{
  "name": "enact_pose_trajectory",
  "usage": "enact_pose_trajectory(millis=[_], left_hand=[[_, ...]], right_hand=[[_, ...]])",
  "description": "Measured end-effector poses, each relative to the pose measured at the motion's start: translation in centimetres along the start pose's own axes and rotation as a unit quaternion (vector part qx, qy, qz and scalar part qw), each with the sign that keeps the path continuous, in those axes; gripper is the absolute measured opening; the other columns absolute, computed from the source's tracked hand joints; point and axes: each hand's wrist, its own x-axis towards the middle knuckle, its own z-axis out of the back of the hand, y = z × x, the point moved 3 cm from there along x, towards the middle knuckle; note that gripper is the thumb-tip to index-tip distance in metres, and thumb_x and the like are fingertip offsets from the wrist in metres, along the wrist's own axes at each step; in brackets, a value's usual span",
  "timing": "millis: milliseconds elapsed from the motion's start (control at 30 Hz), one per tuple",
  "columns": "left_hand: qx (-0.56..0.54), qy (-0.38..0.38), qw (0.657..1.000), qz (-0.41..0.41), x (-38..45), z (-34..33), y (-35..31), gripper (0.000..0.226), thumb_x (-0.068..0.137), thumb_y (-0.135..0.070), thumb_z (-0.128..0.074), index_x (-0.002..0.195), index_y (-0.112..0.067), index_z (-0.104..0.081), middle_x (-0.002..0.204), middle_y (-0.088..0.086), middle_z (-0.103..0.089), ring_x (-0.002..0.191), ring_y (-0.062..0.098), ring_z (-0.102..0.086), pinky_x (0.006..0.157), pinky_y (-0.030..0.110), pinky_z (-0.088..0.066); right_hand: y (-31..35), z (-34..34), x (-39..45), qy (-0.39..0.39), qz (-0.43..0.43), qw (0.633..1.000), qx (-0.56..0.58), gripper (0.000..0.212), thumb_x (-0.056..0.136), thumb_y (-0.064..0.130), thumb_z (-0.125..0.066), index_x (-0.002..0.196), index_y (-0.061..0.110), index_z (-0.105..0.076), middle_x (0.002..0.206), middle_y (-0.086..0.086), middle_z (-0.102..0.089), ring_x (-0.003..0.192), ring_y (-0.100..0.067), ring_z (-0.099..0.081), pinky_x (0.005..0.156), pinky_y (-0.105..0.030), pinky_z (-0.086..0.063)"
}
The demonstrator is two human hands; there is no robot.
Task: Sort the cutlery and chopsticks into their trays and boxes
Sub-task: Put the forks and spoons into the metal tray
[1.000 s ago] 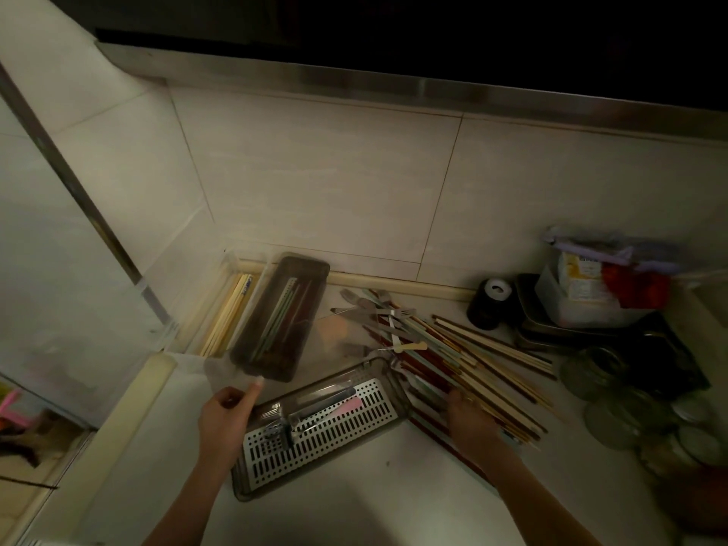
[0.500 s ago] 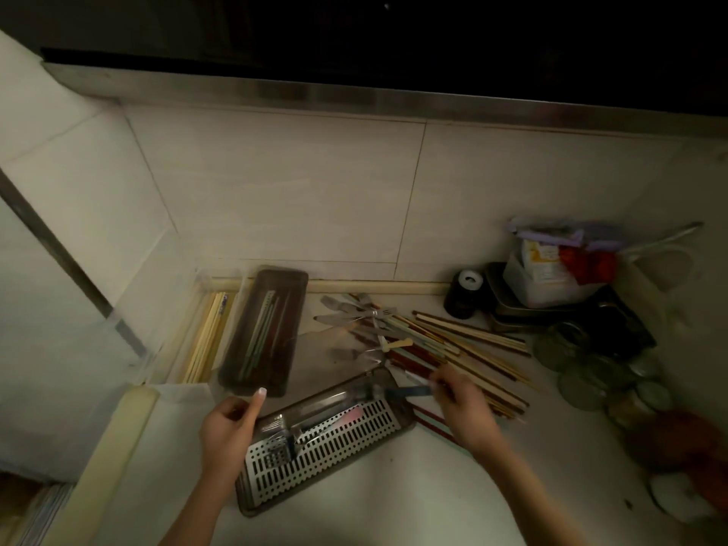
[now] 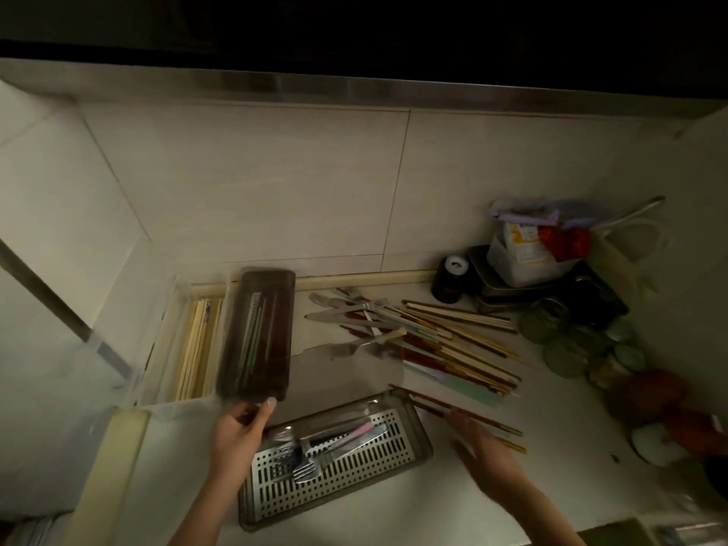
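Right hand (image 3: 482, 443), fingers blurred so I cannot tell their grip, reaches the thin, stiff, light, roll-prone chopsticks (image 3: 465, 413) at three o'clock of the perforated cutlery tray (image 3: 417, 443); pinch mid-length.

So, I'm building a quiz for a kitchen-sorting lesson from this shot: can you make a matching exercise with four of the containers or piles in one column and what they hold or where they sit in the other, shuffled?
Things
1. clear box
2. dark tinted box
3. perforated metal tray
4. loose pile

Descriptions
A. holds forks and a pink-handled utensil
B. lies unsorted on the counter, chopsticks mixed with cutlery
C. far left, holds pale wooden chopsticks
D. holds green and dark chopsticks, just beyond the left hand

Pairs: 1-C, 2-D, 3-A, 4-B
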Motion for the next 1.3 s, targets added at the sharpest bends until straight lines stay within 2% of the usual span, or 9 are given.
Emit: enact_pose_trajectory(millis=[67,167,433,600,733,900,1100,1200,1300], left_hand=[[-0.003,0.011,1.000,-0.002,0.2,-0.2,0.0,0.022,0.083,-0.021,-0.069,0.062,-0.018,-0.063,0.055,-0.002,-0.064,0.057,0.014,-0.061,0.051,0.024,-0.040],[0.005,0.025,1.000,-0.004,0.7,-0.3,-0.1,0.022,0.084,-0.024,-0.068,0.063,-0.018,-0.064,0.056,-0.002,-0.064,0.058,0.013,-0.060,0.051,0.022,-0.038],[0.004,0.048,0.999,0.011,0.8,-2.2,-0.5,0.029,0.083,-0.031,-0.068,0.061,-0.012,-0.065,0.051,0.001,-0.063,0.055,0.013,-0.061,0.050,0.024,-0.039],[-0.008,0.101,0.995,-0.017,-0.3,-6.9,-1.9,0.041,0.081,-0.021,-0.072,0.048,-0.012,-0.049,0.038,0.000,-0.051,0.038,0.002,-0.048,0.043,0.011,-0.036],[-0.023,0.177,0.982,-0.053,-0.6,-11.1,-4.4,0.034,0.082,-0.023,-0.071,0.056,-0.016,-0.050,0.047,-0.001,-0.053,0.045,0.003,-0.049,0.051,0.021,-0.038],[0.058,0.261,0.954,-0.134,-0.2,-15.4,-7.7,0.022,0.097,-0.045,-0.034,0.089,-0.034,-0.051,0.081,-0.011,-0.057,0.071,-0.001,-0.054,0.060,0.011,-0.040],[0.315,0.192,0.889,-0.271,4.6,-15.7,-7.6,0.035,0.093,-0.016,-0.053,0.128,-0.016,-0.054,0.124,0.004,-0.058,0.113,0.020,-0.054,0.096,0.033,-0.047],[0.405,0.206,0.849,-0.271,5.1,-16.3,-7.3,0.033,0.092,-0.020,-0.054,0.125,-0.019,-0.055,0.116,0.003,-0.062,0.101,0.016,-0.059,0.084,0.027,-0.049],[0.362,0.205,0.878,-0.237,5.3,-16.3,-7.5,0.023,0.092,-0.013,-0.053,0.112,-0.015,-0.062,0.101,0.005,-0.066,0.081,0.016,-0.059,0.068,0.026,-0.046]], right_hand=[[-0.9,-2.7,-0.8,0.074,0.037,0.992,-0.096,0.062,0.101,0.045,-0.026,0.149,0.030,0.010,0.158,0.011,0.011,0.145,-0.010,0.012,0.115,-0.027,0.005],[-1.1,-3.4,0.2,0.071,-0.005,0.990,-0.122,0.061,0.100,0.047,-0.013,0.142,0.023,0.024,0.155,0.009,0.021,0.141,-0.011,0.024,0.112,-0.031,0.016],[-1.5,1.3,5.3,0.098,-0.100,0.980,-0.139,0.056,0.100,0.050,-0.012,0.150,0.033,0.004,0.158,0.011,0.008,0.146,-0.014,0.009,0.116,-0.048,0.007],[-0.8,4.2,4.7,-0.048,-0.116,0.961,0.245,0.036,0.100,0.032,-0.038,0.134,0.024,-0.045,0.141,-0.008,-0.047,0.128,-0.022,-0.044,0.110,-0.047,-0.034],[-1.2,2.8,1.9,-0.018,-0.163,0.931,0.325,0.009,0.095,0.030,-0.051,0.102,0.025,-0.053,0.102,-0.005,-0.067,0.088,-0.019,-0.068,0.079,-0.046,-0.057],[-5.0,3.4,-0.4,-0.190,-0.277,0.856,0.394,0.017,0.098,0.022,-0.045,0.090,0.010,-0.053,0.088,-0.017,-0.065,0.077,-0.031,-0.065,0.074,-0.053,-0.055],[-9.1,4.5,-2.6,-0.305,-0.398,0.784,0.366,0.019,0.096,0.026,-0.050,0.093,0.008,-0.054,0.093,-0.020,-0.066,0.084,-0.037,-0.062,0.079,-0.052,-0.051],[-9.7,4.0,-2.7,-0.310,-0.420,0.768,0.371,0.022,0.097,0.029,-0.049,0.098,0.008,-0.053,0.096,-0.019,-0.065,0.085,-0.036,-0.061,0.079,-0.051,-0.052],[-9.6,3.6,-2.8,-0.325,-0.422,0.752,0.387,0.024,0.096,0.030,-0.050,0.106,0.008,-0.051,0.103,-0.019,-0.063,0.084,-0.031,-0.058,0.076,-0.043,-0.050]])
